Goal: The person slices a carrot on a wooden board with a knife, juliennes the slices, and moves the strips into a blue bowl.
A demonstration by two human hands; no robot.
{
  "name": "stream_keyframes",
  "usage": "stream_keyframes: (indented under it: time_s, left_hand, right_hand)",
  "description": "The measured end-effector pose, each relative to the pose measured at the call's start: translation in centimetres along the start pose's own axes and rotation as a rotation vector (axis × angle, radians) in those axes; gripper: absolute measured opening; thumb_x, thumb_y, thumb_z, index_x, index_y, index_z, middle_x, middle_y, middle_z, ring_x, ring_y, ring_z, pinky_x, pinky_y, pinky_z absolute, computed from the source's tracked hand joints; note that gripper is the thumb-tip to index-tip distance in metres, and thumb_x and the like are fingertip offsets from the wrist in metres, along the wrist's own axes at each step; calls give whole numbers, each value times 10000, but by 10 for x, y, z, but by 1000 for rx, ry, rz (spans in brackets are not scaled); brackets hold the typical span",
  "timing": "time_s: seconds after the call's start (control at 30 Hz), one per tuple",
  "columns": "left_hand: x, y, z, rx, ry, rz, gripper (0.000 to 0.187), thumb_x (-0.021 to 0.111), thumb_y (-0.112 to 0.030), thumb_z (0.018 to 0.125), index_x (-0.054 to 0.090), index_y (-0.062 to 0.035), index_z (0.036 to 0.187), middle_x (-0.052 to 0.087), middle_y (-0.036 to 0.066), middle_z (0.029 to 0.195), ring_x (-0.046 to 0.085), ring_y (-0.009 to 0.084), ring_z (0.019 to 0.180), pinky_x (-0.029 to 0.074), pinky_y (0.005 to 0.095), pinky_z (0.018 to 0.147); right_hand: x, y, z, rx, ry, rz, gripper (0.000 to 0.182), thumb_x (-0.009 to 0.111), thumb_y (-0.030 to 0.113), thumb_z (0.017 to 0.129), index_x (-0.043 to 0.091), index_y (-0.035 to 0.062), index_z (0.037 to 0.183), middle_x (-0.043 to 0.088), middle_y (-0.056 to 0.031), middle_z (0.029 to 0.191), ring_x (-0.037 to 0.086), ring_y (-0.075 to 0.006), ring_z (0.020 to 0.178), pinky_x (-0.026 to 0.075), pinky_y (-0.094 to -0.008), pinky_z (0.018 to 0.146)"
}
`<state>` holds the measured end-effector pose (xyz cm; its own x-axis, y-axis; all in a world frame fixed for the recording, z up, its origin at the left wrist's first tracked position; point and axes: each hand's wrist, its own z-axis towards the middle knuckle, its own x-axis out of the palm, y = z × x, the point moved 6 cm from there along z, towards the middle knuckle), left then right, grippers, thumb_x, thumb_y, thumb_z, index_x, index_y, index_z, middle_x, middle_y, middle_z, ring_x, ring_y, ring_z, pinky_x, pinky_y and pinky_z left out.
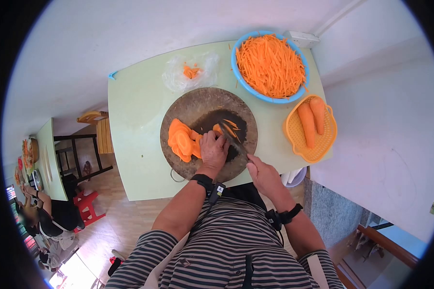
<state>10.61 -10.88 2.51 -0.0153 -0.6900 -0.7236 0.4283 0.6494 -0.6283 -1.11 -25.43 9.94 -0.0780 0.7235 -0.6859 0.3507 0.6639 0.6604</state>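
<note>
My right hand [264, 176] grips the handle of a kitchen knife [233, 138], its blade lying across the round wooden chopping board [178, 103]. Curled beside the blade, my left hand [213, 149] presses down on carrot pieces that its fingers partly hide. Left of that hand, overlapping carrot slices [181, 140] lie in a pile on the board. A few thin carrot shreds [230, 126] rest by the blade on the wet, dark part of the wood.
A blue basin [235, 70] heaped with shredded carrot stands at the back right. Nearer, a yellow basket [294, 130] holds two whole carrots [307, 126]. Carrot scraps lie on a clear plastic bag [174, 77] behind the board. Another person [58, 212] sits at far left.
</note>
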Motion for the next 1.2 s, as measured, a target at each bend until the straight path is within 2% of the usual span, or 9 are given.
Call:
stream_keyframes:
  time_s: [0.1,0.43,0.53,0.6,0.63,0.8,1.03,1.1,1.2]
  left_hand:
    - [-1,0,0,4,1,23,195,749,-82,686,706,-115,873,571,56,934,558,286,914,413,419,782]
    - [-4,-3,1,26,10,2,212,746,-69,666,694,-110,867,575,62,943,556,290,919,416,425,796]
    - [-4,-1,1,25,28,43,206,753,-83,672,688,-95,867,577,64,941,557,291,922,417,427,795]
    - [-2,-2,-2,41,48,69,211,759,-93,676,685,-87,873,577,65,938,558,291,924,417,428,794]
    - [-2,-2,-2,40,29,69,216,767,-103,679,683,-81,876,575,71,930,557,294,922,417,429,793]
    - [0,0,0,10,-52,3,223,786,-123,684,679,-75,875,567,85,908,550,303,916,414,434,789]
    - [-2,2,-1,6,14,1,227,753,-77,681,686,-87,898,569,75,947,547,297,927,409,431,791]
    - [0,1,-1,13,19,-8,232,747,-66,674,686,-91,898,569,74,954,546,298,927,409,431,792]
    - [2,3,-2,-1,8,-33,248,744,-60,661,688,-94,900,569,77,955,546,299,925,409,432,790]
  right_hand:
    - [-1,11,-11,43,93,-88,380,549,272,1028,588,36,1322,704,-252,1030,682,-432,945,545,-472,807]
    - [-3,9,-11,28,71,-139,378,565,272,1017,597,30,1305,703,-253,1004,683,-428,907,543,-490,778]
    - [5,10,8,47,97,-129,385,549,298,1022,599,47,1310,706,-250,994,681,-435,907,542,-496,784]
    - [8,15,23,-6,42,-161,385,530,367,1028,601,105,1300,711,-220,881,689,-427,825,545,-530,710]
    - [9,13,29,-3,36,-159,385,530,367,1028,601,105,1300,711,-220,881,689,-427,825,545,-530,710]
    - [5,8,35,26,36,28,394,524,362,1028,597,94,1307,710,-247,933,681,-448,871,535,-536,757]
    - [1,8,-3,-15,45,-65,398,516,359,1038,586,88,1321,709,-231,937,685,-431,866,540,-510,744]
    - [-2,7,-8,68,87,-81,388,546,298,1029,592,49,1323,703,-259,1009,679,-445,935,539,-492,805]
    - [-2,8,-6,67,92,-129,390,543,313,1029,599,54,1317,705,-255,1007,681,-442,927,544,-498,794]
